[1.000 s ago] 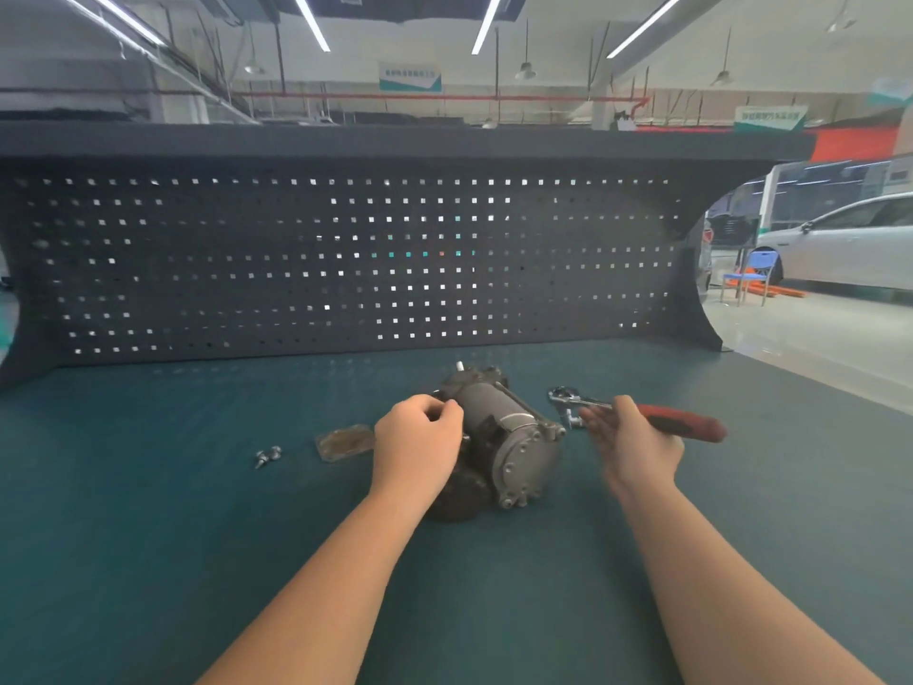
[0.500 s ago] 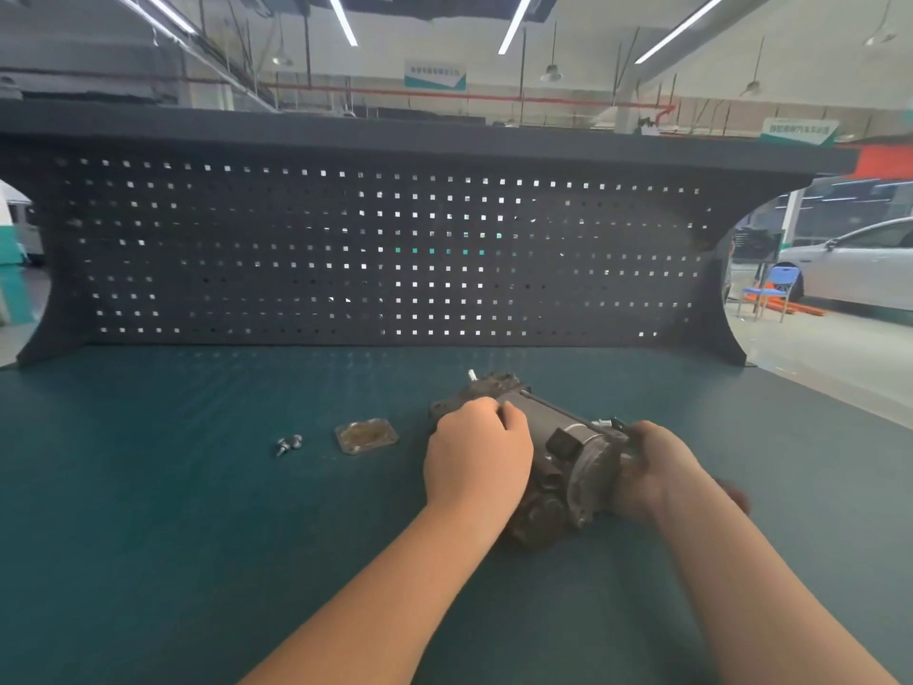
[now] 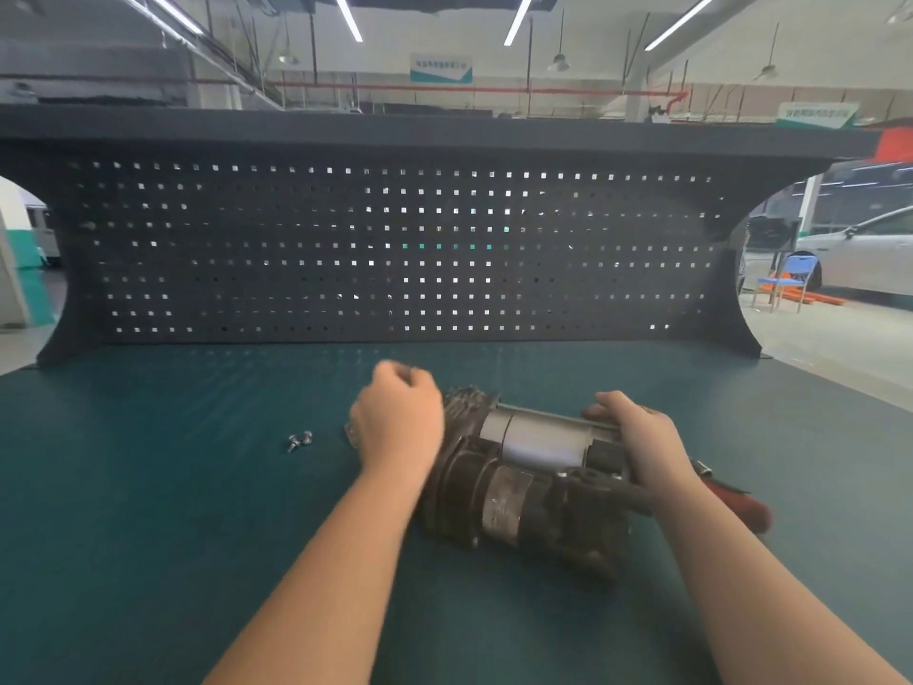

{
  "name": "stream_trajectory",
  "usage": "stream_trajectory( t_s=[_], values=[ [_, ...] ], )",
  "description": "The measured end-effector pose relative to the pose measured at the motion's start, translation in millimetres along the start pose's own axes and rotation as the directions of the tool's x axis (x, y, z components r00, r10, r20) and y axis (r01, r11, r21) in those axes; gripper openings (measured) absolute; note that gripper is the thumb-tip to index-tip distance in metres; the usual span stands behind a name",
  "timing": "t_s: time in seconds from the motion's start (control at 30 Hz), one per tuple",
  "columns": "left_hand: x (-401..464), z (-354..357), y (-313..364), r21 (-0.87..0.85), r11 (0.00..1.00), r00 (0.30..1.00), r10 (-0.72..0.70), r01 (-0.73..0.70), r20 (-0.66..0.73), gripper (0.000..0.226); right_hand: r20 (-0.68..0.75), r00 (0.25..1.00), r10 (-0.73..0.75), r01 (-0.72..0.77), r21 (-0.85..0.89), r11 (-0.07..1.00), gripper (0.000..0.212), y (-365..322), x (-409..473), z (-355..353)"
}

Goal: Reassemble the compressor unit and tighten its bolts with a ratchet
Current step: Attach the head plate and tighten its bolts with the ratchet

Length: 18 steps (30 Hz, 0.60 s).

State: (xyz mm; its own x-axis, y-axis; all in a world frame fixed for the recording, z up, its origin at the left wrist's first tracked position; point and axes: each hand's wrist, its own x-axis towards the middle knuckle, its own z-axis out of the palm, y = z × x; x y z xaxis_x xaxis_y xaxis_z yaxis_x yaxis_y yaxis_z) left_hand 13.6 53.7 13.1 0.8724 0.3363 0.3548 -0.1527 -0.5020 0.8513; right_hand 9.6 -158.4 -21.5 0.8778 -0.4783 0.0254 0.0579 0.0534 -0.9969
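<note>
— Teal is the colour of the tabletop (image 3: 148, 536), and on it we see the compressor unit (image 3: 528, 482) lying on its side, near the middle, in front of the dark pegboard (image 3: 395, 249).

— Where are our hands, compared with the compressor?

— Our left hand (image 3: 397, 420) is at the left end of the compressor, just beside its dark finned part. The fingers are curled into a loose fist. The picture is blurred there, so we cannot tell if they pinch something small or if they touch the compressor at all.

— And the other one?

— Our right hand (image 3: 637, 437) lies on the right end of the compressor. Its fingers wrap over the top of the silver cylinder and the dark cap, so it holds the unit.

— Do we see the ratchet?

— Only a part of it. The ratchet (image 3: 731, 501) lies on the tabletop just to the right of the compressor, behind our right wrist. We see its red handle and a little metal; the head is hidden by the arm. No hand holds it.

— What else is near the compressor?

— To the left of it, past our left hand, two small bolts (image 3: 299, 440) lie together on the tabletop. Between them and the compressor, a thin flat piece (image 3: 352, 432) shows at the edge of our left hand, mostly hidden, so we cannot say what it is.
</note>
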Motion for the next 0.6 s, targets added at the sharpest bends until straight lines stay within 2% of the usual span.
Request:
stream_trajectory(
  t_s=[0.03,0.07,0.13,0.2,0.27,0.33,0.4,0.47,0.6],
  values=[
    [7.7,-0.7,-12.5,0.076,0.989,0.986,-0.132,0.124,0.101,0.039,0.006,1.000,0.029,-0.029,0.029,0.999,0.028,0.7,-1.1,0.7],
    [9.2,1.7,-23.8,0.113,0.975,0.948,-0.211,0.189,0.237,0.049,0.000,0.999,0.052,-0.052,0.051,0.997,0.030,1.6,-1.8,1.1],
    [2.1,8.2,-36.6,0.009,0.960,0.869,-0.257,0.280,0.422,0.054,-0.017,0.998,0.062,-0.060,0.088,0.994,0.031,2.0,-3.8,1.6],
    [-1.3,11.4,-40.7,-0.150,0.924,0.858,-0.252,0.351,0.448,0.047,-0.029,0.999,0.028,-0.024,0.135,0.991,0.028,2.4,-4.5,1.1],
    [-0.1,7.6,-37.9,-0.285,0.839,0.838,-0.312,0.464,0.448,0.040,-0.017,1.000,0.000,0.004,0.178,0.984,0.026,0.8,-5.8,1.2],
    [6.4,4.9,-37.1,-0.389,0.693,0.764,-0.375,0.607,0.525,0.030,0.010,1.000,-0.005,0.003,0.202,0.979,0.028,-1.5,-8.0,1.8],
    [8.5,0.9,-35.7,-0.400,0.604,0.701,-0.414,0.689,0.581,0.036,0.039,0.999,0.009,-0.017,0.231,0.973,0.029,-2.1,-7.4,3.0],
    [8.1,-4.0,-34.4,-0.321,0.641,0.675,-0.437,0.698,0.595,0.024,0.067,0.998,0.015,-0.031,0.242,0.970,0.036,-2.0,-6.6,4.9],
    [10.2,-12.4,-34.0,-0.242,0.718,0.687,-0.428,0.653,0.587,0.043,0.112,0.994,0.012,-0.037,0.230,0.973,0.037,-3.0,-6.3,6.5]
  ],
)
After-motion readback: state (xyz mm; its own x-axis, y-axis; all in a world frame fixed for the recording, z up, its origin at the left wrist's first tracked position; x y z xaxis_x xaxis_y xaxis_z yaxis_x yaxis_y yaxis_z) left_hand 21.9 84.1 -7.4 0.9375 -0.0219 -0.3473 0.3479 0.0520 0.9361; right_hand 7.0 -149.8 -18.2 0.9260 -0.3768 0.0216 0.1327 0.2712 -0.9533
